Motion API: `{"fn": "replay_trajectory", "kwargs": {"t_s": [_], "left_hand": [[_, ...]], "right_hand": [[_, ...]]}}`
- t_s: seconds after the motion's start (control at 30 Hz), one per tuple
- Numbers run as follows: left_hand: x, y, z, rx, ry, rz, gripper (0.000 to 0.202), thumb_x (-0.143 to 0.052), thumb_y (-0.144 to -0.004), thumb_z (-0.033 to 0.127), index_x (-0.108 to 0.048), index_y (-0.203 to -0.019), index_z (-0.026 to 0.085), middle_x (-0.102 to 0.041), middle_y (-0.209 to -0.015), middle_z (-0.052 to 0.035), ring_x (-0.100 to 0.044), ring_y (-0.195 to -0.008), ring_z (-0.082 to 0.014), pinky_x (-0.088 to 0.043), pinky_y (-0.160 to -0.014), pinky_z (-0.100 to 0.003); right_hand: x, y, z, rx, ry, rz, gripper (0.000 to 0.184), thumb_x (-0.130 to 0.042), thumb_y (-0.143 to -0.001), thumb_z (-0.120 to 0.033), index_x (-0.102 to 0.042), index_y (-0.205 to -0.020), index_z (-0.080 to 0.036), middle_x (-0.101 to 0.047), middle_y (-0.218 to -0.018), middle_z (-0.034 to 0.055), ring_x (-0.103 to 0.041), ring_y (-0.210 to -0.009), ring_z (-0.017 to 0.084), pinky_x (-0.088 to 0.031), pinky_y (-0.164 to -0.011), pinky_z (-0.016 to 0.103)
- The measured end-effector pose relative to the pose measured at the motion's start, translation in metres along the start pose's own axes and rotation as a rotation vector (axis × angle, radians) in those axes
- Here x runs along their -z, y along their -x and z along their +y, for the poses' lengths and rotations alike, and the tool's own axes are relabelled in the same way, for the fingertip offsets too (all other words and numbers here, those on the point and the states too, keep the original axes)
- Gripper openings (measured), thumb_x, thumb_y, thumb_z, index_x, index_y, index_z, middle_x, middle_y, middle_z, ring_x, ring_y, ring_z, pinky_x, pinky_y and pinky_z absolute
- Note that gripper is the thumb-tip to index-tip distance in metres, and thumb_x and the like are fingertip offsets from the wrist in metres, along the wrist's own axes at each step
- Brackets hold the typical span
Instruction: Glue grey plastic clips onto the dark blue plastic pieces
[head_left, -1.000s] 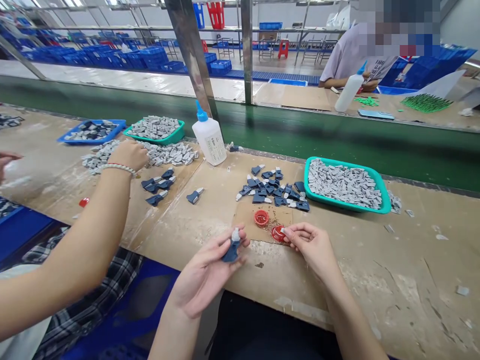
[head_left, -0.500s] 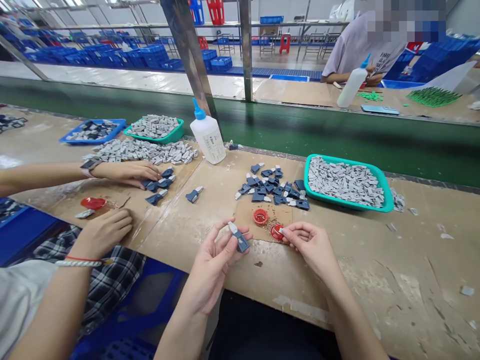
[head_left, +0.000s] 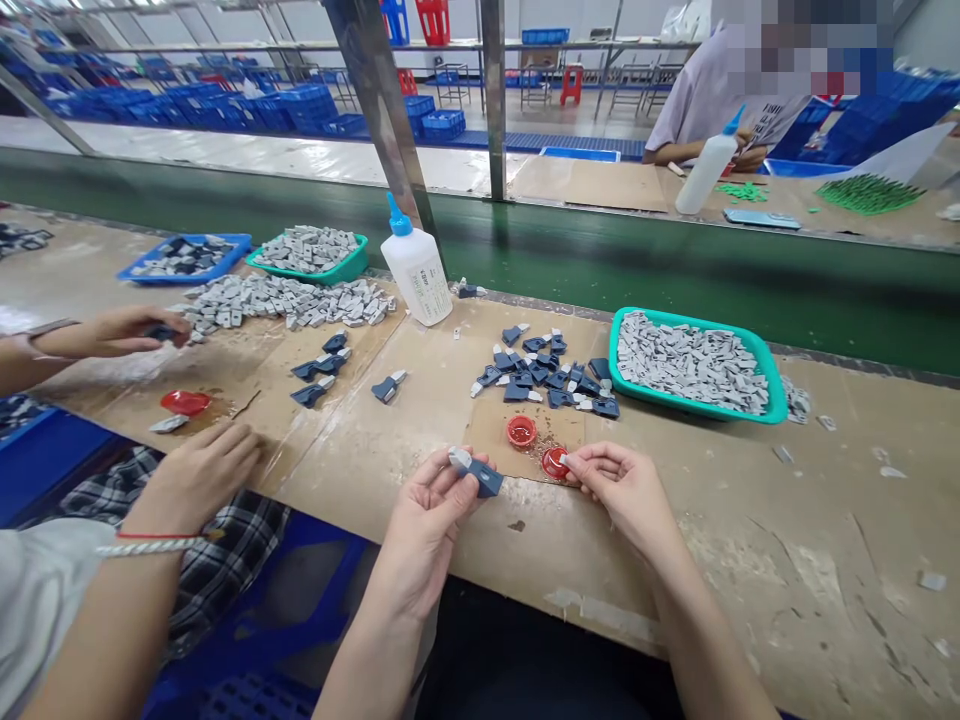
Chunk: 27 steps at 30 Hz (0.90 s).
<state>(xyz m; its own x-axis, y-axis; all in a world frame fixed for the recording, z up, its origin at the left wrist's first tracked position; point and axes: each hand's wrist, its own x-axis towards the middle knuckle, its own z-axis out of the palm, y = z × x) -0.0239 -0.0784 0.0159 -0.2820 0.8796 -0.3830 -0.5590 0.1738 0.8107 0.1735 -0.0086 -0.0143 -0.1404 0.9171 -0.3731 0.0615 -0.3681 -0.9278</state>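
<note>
Between the thumb and fingers of my left hand [head_left: 431, 525] is a dark blue plastic part with a pale grey tip [head_left: 480, 474], held tilted above the cardboard. My right hand [head_left: 619, 490] pinches a small light grey piece [head_left: 565, 459] at the edge of a red cap [head_left: 554, 462] with clear liquid in it. Another red cap [head_left: 521, 432] with liquid stands just left of it on a cardboard square [head_left: 487, 430]. Behind the caps lies a loose pile of blue parts with grey tips [head_left: 551, 372].
A green tray [head_left: 776, 400] of small grey pieces stands right of the pile. A white glue bottle [head_left: 420, 275] with a blue nozzle is behind. At left, a co-worker's hands [head_left: 199, 470] work beside grey pieces [head_left: 292, 302]. Another person [head_left: 694, 95] sits across the green belt [head_left: 525, 250].
The blue part in my left hand has turned flatter. My right hand stays at the red cap. The co-worker's far hand has moved left, away from the blue parts, with a dark piece in it.
</note>
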Motion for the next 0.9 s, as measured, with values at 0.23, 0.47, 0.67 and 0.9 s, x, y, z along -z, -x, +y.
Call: {"fn": "replay_trajectory", "kwargs": {"t_s": [0.23, 0.47, 0.67, 0.9], "left_hand": [[-0.004, -0.002, -0.012, -0.07, -0.009, 0.012, 0.031, -0.083, -0.066, 0.021, -0.068, -0.093, 0.017, -0.074, -0.092, -0.0042, -0.071, -0.088, -0.0167, -0.056, -0.079, -0.022], [-0.033, -0.005, -0.031, -0.178, -0.097, -0.081, 0.025, -0.082, -0.066, 0.015, -0.072, -0.089, 0.019, -0.076, -0.093, -0.0047, -0.07, -0.092, -0.017, -0.055, -0.082, -0.023], [-0.04, -0.005, -0.031, -0.195, -0.127, -0.172, 0.025, -0.081, -0.066, 0.01, -0.075, -0.087, 0.022, -0.077, -0.092, -0.0033, -0.071, -0.089, -0.0162, -0.056, -0.081, -0.022], [-0.045, 0.0, -0.032, -0.199, -0.171, -0.207, 0.027, -0.082, -0.063, 0.011, -0.078, -0.087, 0.023, -0.077, -0.09, -0.0042, -0.073, -0.087, -0.0201, -0.058, -0.082, -0.027]], "right_hand": [[0.007, 0.01, -0.01, 0.026, -0.045, -0.037, 0.036, -0.08, -0.066, -0.048, -0.067, -0.075, -0.015, -0.07, -0.067, 0.0073, -0.059, -0.06, 0.014, -0.042, -0.053, 0.022], [0.001, 0.035, -0.038, 0.057, -0.092, -0.158, 0.029, -0.081, -0.069, -0.042, -0.067, -0.075, -0.017, -0.068, -0.064, 0.0022, -0.055, -0.054, 0.01, -0.041, -0.049, 0.019], [0.0, 0.034, -0.039, 0.042, -0.095, -0.189, 0.03, -0.082, -0.068, -0.04, -0.066, -0.075, -0.016, -0.066, -0.063, 0.001, -0.056, -0.056, 0.009, -0.041, -0.051, 0.019], [0.01, 0.034, -0.038, -0.058, -0.06, -0.331, 0.039, -0.078, -0.071, -0.047, -0.054, -0.085, -0.02, -0.062, -0.059, -0.0031, -0.054, -0.054, 0.01, -0.036, -0.044, 0.017]]}}
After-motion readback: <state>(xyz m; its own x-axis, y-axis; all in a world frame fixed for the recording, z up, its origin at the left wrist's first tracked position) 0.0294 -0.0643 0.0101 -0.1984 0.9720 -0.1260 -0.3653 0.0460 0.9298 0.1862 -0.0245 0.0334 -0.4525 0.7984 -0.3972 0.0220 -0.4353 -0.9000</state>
